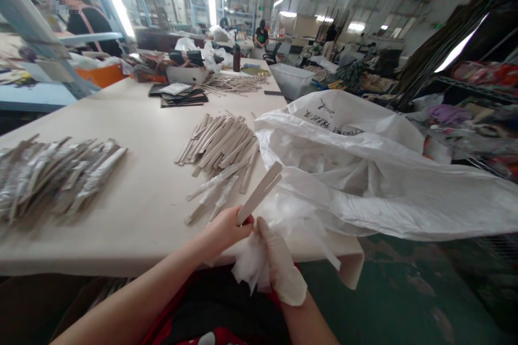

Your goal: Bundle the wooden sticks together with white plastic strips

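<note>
My left hand (225, 230) is bare and closed around a small bundle of flat beige strips (259, 194), whose ends point up and to the right. Close beside it, my right hand (280, 263) wears a pale glove. Its fingers are pressed together on a thin, clear plastic sheet (253, 265) that hangs below both hands. Just beyond lies a loose pile of similar beige strips (224, 143). Nearer to me are a few plastic-wrapped bundles (212, 191). At the left, more wrapped bundles (60, 175) lie heaped together.
A large white woven sack (364, 172) spreads over the table's right side, its mouth open. On the cream table (149, 215), dark flat pieces (184, 98), a bottle (237, 58) and more strips (234, 83) lie farther back. A blue post (48, 43) stands at left; other people work beyond.
</note>
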### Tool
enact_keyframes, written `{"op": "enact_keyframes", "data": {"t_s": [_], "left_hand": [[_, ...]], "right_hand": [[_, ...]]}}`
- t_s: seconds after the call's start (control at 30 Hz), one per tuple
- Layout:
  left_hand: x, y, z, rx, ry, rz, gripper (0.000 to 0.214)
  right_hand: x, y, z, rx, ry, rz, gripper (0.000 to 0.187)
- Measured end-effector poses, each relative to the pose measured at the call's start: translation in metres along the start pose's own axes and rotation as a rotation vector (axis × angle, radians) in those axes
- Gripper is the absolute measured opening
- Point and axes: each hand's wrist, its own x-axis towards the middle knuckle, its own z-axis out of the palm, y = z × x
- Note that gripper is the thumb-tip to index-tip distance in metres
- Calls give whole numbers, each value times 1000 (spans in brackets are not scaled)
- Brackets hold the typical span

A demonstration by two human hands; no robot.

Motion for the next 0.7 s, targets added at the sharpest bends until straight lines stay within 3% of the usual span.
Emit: {"op": "enact_keyframes", "data": {"t_s": [0.2,0.3,0.43,0.57,0.7], "left_hand": [[6,6,-11,-121,31,-3,9],[2,1,-17,-148,43,30,17],[-19,-13,-24,-262,-37,-33,30],[-47,-24,-25,-385,-69,-177,39],[-68,-26,-25,-410,-162,-234,44]], "right_hand": [[-13,5,2,-146,-94,64,21],[-13,-1,3,-109,-84,81,22],[-3,-20,-3,86,-23,76,31],[6,-42,-6,138,97,-42,35],[7,-52,-4,112,66,-107,39]]}}
